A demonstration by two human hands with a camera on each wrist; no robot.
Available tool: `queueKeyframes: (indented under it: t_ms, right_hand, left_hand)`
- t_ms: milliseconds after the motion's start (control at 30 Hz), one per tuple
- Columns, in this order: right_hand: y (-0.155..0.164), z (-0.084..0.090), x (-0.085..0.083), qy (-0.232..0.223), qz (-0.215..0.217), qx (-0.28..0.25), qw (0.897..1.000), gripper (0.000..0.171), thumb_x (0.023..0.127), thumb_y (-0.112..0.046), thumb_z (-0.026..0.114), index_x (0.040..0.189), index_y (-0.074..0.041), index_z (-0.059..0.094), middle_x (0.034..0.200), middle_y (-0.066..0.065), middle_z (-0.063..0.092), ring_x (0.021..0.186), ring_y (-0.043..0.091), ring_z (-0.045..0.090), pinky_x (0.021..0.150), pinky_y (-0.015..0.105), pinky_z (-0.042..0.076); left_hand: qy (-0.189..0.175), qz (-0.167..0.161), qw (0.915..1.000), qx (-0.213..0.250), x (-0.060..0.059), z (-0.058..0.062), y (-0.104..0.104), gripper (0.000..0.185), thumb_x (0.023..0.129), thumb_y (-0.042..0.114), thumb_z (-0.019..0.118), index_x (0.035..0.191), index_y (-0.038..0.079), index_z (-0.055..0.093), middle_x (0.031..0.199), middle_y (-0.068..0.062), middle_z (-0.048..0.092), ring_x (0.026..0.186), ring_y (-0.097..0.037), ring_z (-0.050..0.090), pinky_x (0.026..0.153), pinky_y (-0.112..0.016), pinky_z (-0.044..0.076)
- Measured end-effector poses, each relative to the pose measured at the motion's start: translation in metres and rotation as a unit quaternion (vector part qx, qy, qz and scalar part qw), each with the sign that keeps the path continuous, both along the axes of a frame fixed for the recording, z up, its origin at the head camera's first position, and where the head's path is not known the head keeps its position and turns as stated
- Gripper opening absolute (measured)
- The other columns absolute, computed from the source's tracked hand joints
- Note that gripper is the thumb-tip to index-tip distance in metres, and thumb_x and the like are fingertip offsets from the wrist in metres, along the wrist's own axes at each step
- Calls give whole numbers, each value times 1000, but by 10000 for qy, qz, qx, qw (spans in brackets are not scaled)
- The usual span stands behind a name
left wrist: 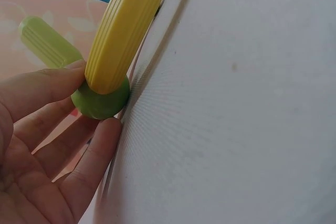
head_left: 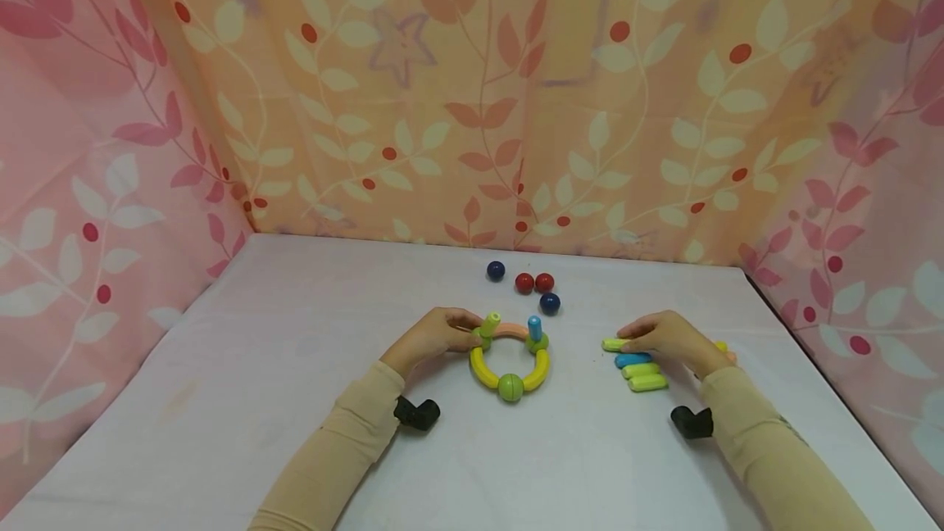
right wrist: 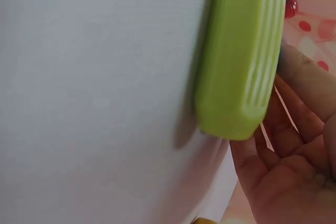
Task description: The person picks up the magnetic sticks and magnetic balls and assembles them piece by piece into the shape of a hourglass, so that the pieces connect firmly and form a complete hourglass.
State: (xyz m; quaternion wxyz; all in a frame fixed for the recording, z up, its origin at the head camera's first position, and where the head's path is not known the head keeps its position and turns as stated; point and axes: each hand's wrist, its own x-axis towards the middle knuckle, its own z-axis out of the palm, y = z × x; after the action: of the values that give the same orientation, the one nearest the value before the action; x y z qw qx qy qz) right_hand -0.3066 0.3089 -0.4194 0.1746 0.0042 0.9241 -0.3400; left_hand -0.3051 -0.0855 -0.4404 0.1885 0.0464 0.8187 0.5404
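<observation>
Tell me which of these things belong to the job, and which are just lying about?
Seemingly in the job:
toy ring in the left hand
green stick at the right hand
blue stick and other green sticks, probably

Just lying about now, apparently:
two red balls
two dark blue balls
yellow and orange pieces

On the bench, a ring sits near the middle, with two pegs standing on its far side and the left hand at its left edge. Four balls lie behind it, while to its right four sticks lie one behind another, the right hand at the farthest stick. Past that hand's right side, mostly hidden, there seem to be more pieces.
</observation>
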Motion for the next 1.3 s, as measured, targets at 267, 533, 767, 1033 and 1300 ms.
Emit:
queueKeyframes:
  t_ms: [267,533,767,1033,1300]
  right_hand:
    - [-11,10,-1,73,246,-164,9995,45,90,-28,74,128,-4,66,134,23,60,113,30,57,95,43,51]
    - [-51,21,15,267,261,-1076,9935,52,93,-33,70,136,-6,59,139,19,57,119,29,53,105,51,45]
    - [-82,29,32,519,178,-1559,9862,51,91,-30,73,133,-3,59,127,14,65,113,22,60,104,47,47]
    - [-120,24,57,461,243,-2127,9757,42,89,-23,75,122,-1,64,110,7,74,97,14,67,94,36,56]
    - [-146,16,65,494,242,-2300,9716,33,88,-17,76,116,-1,67,103,8,74,91,14,68,86,31,59]
  left_hand:
    - [-5,2,10000,-2,1,1,-1,33,84,20,80,116,16,72,123,-3,69,101,-12,66,91,-30,56]
    - [-58,37,10000,-3,3,2,-1,32,84,21,80,115,16,72,123,-3,69,103,-13,65,92,-31,55]
    - [-38,-17,10000,-36,5,4,0,31,85,22,79,115,18,72,124,-2,68,105,-15,64,96,-33,54]
    - [-45,-91,9999,-52,4,-1,-1,31,84,23,79,114,18,72,123,-1,68,104,-14,63,96,-33,53]
    - [28,-57,10000,-77,1,1,-1,31,84,23,80,114,20,73,122,-1,69,104,-14,64,96,-34,53]
